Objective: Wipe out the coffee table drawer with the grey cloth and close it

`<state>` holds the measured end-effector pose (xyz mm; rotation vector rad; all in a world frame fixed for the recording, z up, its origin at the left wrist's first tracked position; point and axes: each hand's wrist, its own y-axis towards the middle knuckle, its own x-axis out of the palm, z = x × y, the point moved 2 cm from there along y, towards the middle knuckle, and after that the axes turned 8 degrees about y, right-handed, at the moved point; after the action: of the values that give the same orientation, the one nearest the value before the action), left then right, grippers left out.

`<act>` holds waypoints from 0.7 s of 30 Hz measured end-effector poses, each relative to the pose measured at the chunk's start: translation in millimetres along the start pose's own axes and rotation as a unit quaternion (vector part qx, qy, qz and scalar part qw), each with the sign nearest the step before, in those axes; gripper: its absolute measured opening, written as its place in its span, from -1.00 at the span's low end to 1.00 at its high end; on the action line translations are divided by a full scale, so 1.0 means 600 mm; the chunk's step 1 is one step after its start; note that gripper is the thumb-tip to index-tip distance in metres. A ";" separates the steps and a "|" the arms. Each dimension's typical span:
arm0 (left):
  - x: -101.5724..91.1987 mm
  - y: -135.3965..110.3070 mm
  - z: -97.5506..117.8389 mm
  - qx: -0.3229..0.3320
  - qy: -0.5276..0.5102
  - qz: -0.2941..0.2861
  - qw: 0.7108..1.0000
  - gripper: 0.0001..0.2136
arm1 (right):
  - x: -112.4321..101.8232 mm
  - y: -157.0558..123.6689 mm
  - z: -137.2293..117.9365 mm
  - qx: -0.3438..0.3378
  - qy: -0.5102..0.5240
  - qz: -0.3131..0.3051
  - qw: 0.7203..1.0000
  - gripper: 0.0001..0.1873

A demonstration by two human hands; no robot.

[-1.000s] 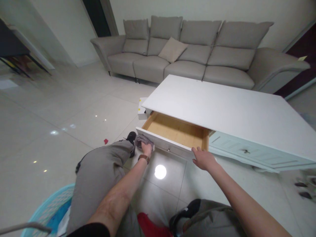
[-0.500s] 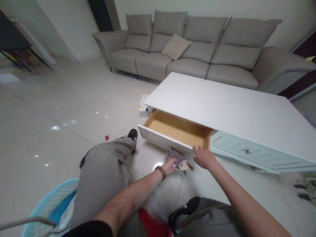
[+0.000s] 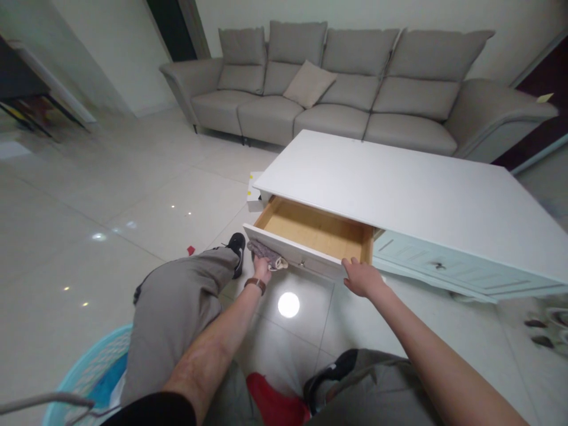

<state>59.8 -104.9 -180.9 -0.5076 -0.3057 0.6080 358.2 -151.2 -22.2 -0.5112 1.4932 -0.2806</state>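
Observation:
I sit on the floor before a white coffee table point(image 3: 399, 189) whose left drawer point(image 3: 310, 234) is pulled out, showing a bare wooden bottom. My left hand point(image 3: 261, 269), with a brown watch strap on the wrist, is closed on a grey cloth point(image 3: 266, 253) pressed against the left end of the white drawer front. My right hand point(image 3: 361, 278) grips the drawer front's right corner, fingers curled over its top edge.
A grey sofa point(image 3: 346, 89) with a beige cushion stands behind the table. A turquoise basket point(image 3: 84, 378) sits at my lower left. A second drawer point(image 3: 439, 269) stays closed on the right. A red item point(image 3: 270, 402) lies between my legs. Glossy tile floor surrounds me.
My left hand has swept the cloth from the drawer front's left end to its right end and back to the left. My right hand has stayed on the drawer's right corner.

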 end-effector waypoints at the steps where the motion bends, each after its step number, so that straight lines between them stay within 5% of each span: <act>1: -0.003 0.007 0.001 0.006 -0.006 0.010 1.000 -0.39 | 0.000 0.000 0.000 -0.001 0.000 0.001 1.000 -0.56; 9: 0.027 -0.025 -0.072 -0.082 -0.027 -0.054 0.995 -0.38 | 0.002 0.002 0.001 -0.005 -0.009 0.003 1.000 -0.54; 16: 0.095 -0.149 -0.154 -0.236 -0.010 -0.228 0.945 -0.57 | 0.004 0.005 0.001 -0.002 -0.011 0.003 1.000 -0.53; 21: 0.150 -0.212 -0.162 -0.277 -0.006 -0.322 0.905 -0.63 | 0.002 0.007 0.002 0.002 -0.019 0.000 1.000 -0.56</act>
<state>229.9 -174.7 -182.5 -0.8970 -0.6340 -0.1401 358.7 -148.1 -25.5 -0.5121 1.4559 -0.2725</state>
